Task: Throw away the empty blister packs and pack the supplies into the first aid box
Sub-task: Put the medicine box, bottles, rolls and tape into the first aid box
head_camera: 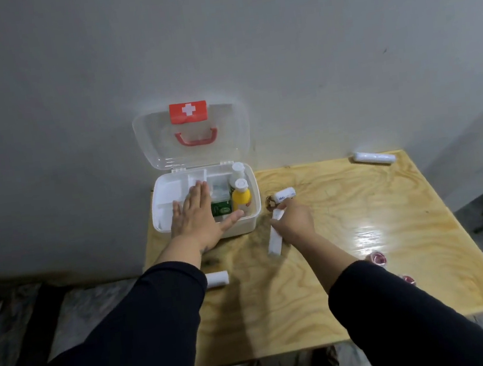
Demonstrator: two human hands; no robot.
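The white first aid box stands open at the table's back left, its clear lid leaning on the wall. Inside are a yellow bottle, a white bottle, a green carton and a white divider tray. My left hand lies flat, fingers spread, over the box's front. My right hand is closed on a long white pack just right of the box. A small white labelled tube lies beyond it.
A white roll lies by my left sleeve near the table's front left. Another white roll rests at the back right corner. Small red items sit beside my right sleeve. The wooden table ends at the wall behind.
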